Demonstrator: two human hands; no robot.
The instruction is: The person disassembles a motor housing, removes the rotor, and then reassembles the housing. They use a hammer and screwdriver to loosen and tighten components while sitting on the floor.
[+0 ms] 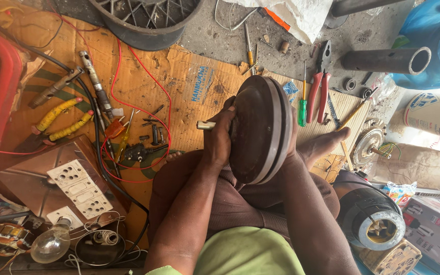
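While the brown round motor housing (258,130) stands on edge over the lap, both hands are clamped on it: left hand (220,137) grips its left face plus a small pale tool handle (205,125), right hand (292,142) mostly hidden behind the right rim.

We see even daylight, bright, no hard shadows. Soft shade under round motor housing (258,130) and beneath forearms. White bucket (436,114) and white sack (291,12) at far right nearly blown out. Mild glare on glass bulb (52,244), near left. Focus sharp at centre; we note wide-angle stretch at edges.
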